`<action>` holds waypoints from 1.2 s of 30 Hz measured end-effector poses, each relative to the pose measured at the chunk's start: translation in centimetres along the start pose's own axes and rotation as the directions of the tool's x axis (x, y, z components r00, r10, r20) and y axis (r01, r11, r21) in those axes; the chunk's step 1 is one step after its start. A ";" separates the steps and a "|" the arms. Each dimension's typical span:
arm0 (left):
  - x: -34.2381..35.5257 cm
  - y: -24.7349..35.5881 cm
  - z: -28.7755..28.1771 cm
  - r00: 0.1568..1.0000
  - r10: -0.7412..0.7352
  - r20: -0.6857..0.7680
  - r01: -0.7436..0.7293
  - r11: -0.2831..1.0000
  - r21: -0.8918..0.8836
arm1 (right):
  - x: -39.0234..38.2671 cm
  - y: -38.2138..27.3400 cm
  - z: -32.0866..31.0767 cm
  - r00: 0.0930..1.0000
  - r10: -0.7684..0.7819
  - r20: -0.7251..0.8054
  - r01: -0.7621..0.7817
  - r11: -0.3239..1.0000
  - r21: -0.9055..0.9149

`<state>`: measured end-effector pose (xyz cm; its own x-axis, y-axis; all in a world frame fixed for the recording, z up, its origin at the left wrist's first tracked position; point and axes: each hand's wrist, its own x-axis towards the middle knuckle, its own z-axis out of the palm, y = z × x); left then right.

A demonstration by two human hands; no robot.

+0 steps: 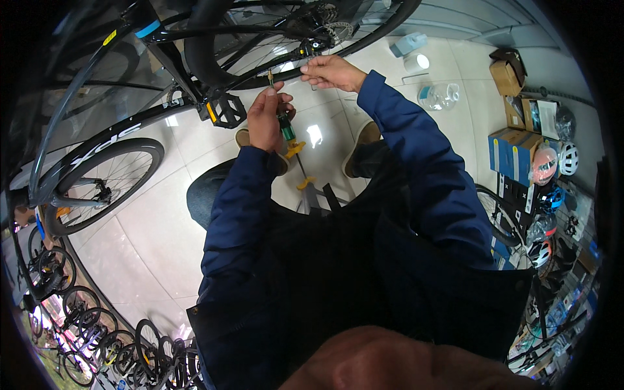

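A black bicycle (172,62) stands in front of me, its rear wheel (390,29) and disc rotor (339,31) near the top. My left hand (265,120) is wrapped round a syringe-like tool (286,129) with a green body, yellow flange and a rod running down toward me. Its brass-coloured tip points up at the frame. Beside the rear hub, my right hand (333,73) has its fingers pinched together just below the black part at the frame's rear end (311,48). Whatever those fingers hold is too small to make out.
Left of the feet is the front wheel (110,185); a black pedal (227,112) juts out nearby. A clear plastic jug (439,97), a white roll (416,63) and a pale bottle (408,44) are on the tiled floor. Boxes (510,156) and helmets (568,158) line the right.
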<state>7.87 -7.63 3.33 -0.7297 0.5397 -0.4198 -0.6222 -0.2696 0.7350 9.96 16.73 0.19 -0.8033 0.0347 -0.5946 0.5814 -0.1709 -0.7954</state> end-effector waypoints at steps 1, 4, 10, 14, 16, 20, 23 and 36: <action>0.3 -0.1 0.1 1.000 0.008 -0.008 -0.007 1.000 0.025 | -0.1 0.1 0.0 0.999 -0.002 0.034 -0.002 0.993 0.115; 1.1 -0.5 0.3 0.999 -0.005 -0.038 0.009 0.997 0.082 | -0.3 0.1 -0.3 0.998 -0.048 0.050 0.045 0.997 0.063; 2.6 -1.8 0.8 0.998 -0.063 -0.009 0.063 0.994 0.084 | -0.9 -0.1 -0.6 0.990 -0.093 -0.107 0.066 0.970 -0.235; 3.7 -3.1 0.5 0.995 -0.093 0.024 0.092 0.995 0.043 | -1.0 1.2 0.0 0.967 -0.224 -0.120 0.186 0.946 -0.266; 4.4 -3.9 0.4 0.994 -0.103 0.037 0.102 0.995 0.018 | -0.6 2.5 -0.1 0.960 -0.248 -0.126 0.204 0.936 -0.286; 5.6 -5.9 0.7 0.986 -0.159 0.048 0.159 0.987 -0.001 | 1.2 8.6 -1.8 0.958 -0.277 -0.068 0.272 0.959 -0.084; 6.1 -7.1 1.2 0.985 -0.140 0.098 0.143 0.989 -0.022 | 3.1 16.4 -2.6 0.973 -0.126 -0.192 0.111 0.990 -0.085; 6.5 -6.7 3.1 0.988 -0.111 0.104 0.125 0.983 -0.137 | 3.1 23.9 -4.9 0.888 -0.075 -0.453 -0.050 0.965 -0.258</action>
<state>8.11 0.16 -2.67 -0.6228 0.6460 -0.4414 -0.7414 -0.3072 0.5966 21.99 17.56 -21.28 -0.6986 0.4897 -0.5217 0.6348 0.0878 -0.7677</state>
